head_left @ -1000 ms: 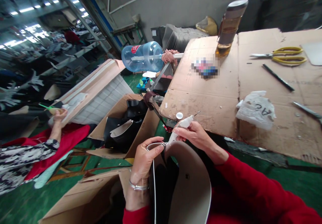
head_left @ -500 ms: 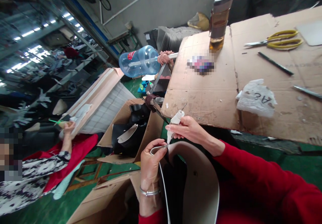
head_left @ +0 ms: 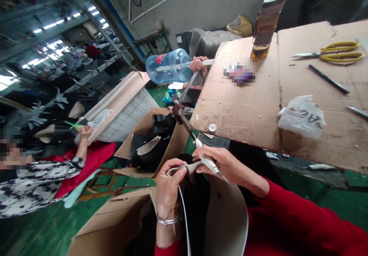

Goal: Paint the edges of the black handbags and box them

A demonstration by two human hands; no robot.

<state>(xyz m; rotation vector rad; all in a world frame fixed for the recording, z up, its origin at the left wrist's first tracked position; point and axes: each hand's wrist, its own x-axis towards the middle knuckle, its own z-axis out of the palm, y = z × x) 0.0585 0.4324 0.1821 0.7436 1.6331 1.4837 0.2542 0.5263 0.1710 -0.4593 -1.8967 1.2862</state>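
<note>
My left hand [head_left: 169,183], a bangle at its wrist, pinches a curled edge of a black leather-like piece with a pale grey backing [head_left: 230,214]. The piece hangs in a loop between my arms, its lower part out of frame. My right hand [head_left: 221,162] is closed around a small white squeeze bottle [head_left: 208,162]. The bottle lies slantwise in the fingers, one narrow white end pointing up and left. Right fingertips are close to the piece's upper edge; I cannot tell whether they grip it. A round white cap [head_left: 212,127] sits near the table's edge.
On the cardboard-covered table [head_left: 244,106] are yellow-handled scissors [head_left: 330,53], a black pen-like stick [head_left: 327,79], a crumpled white bag [head_left: 301,116] and a drink bottle [head_left: 267,26]. Cardboard boxes [head_left: 178,145] stand below. A co-worker's hand [head_left: 85,131] is at left.
My right hand has tipped the bottle over and moved it right, away from the left fingers' pinch. The cap now shows on the table. The view has shifted slightly.
</note>
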